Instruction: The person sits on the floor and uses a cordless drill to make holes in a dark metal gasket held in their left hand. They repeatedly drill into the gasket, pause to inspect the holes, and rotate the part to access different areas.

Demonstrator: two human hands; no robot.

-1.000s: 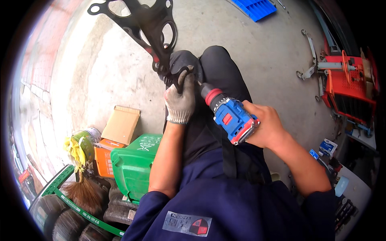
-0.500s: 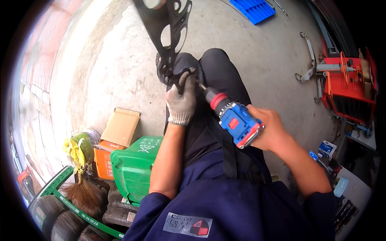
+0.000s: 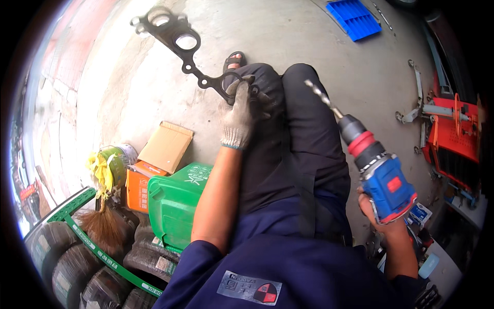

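Note:
My left hand (image 3: pixel 239 113), in a pale knitted work glove, is closed on the near end of a dark flat metal plate with large round holes (image 3: pixel 193 72). The plate reaches up and left from my grip, above my left knee; its far end is slightly blurred. In my bare right hand (image 3: pixel 375 213) is a blue and red cordless drill (image 3: pixel 387 183), gripped by its handle, which is mostly hidden below the body. A spiral drill bit (image 3: pixel 323 96) sits in its chuck, pointing up and left over my right thigh, apart from the plate.
At left stand a green bin (image 3: pixel 175 206), an orange box (image 3: pixel 138 190), an open cardboard box (image 3: pixel 165 147), a broom (image 3: pixel 105 226) and several tyres (image 3: pixel 77 273). A blue divided tray (image 3: pixel 355 19) lies on the far floor. Red wheeled equipment (image 3: pixel 455 136) stands at right.
The drill has moved right and away from the plate, so its whole bit now shows. My left hand has swung the plate's far end to the left and tilted it flatter to view.

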